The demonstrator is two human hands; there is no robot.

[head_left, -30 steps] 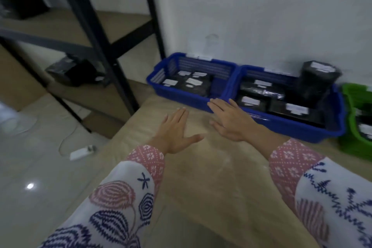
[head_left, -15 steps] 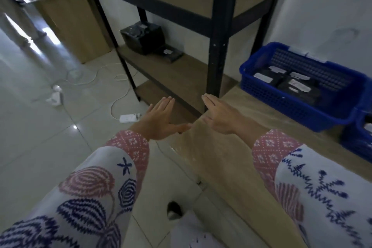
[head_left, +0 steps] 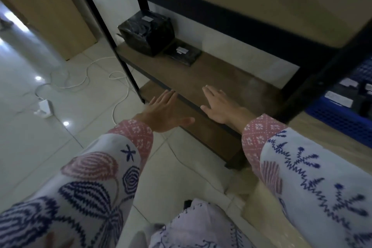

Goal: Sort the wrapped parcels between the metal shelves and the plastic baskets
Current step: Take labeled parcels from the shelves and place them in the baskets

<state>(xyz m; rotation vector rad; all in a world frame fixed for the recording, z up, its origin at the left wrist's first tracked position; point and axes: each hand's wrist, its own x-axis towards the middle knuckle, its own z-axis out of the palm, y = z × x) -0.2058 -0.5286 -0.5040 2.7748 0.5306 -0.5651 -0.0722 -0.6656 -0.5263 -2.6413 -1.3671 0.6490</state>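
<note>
Two hands extend forward toward the metal shelves (head_left: 201,16), both palm-down with fingers straight and held close together, thumbs angled out; neither hand holds anything. The left hand (head_left: 163,112) hovers over the tiled floor (head_left: 40,147) just in front of the lower shelf board (head_left: 201,74), its fingertips at the board's front edge. The right hand (head_left: 221,106) lies above the same front edge, a little farther right; contact with the board cannot be confirmed. Both arms wear patterned sleeves with pink cuffs. Two wrapped parcels sit on the lower shelf board, toward its rear left end: a large black parcel (head_left: 147,32) standing against the wall, and a flat black parcel (head_left: 183,54) lying just beside it on the right, each carrying a white label. Both parcels are well apart from the hands. At the right edge of the view, a blue plastic basket (head_left: 342,123) rests on a wooden table (head_left: 322,133) and contains further dark parcels with white labels, partly hidden behind the black shelf upright (head_left: 314,82). A white cable (head_left: 84,80) and a white adapter (head_left: 44,107) lie on the floor to the left of the shelving.
</note>
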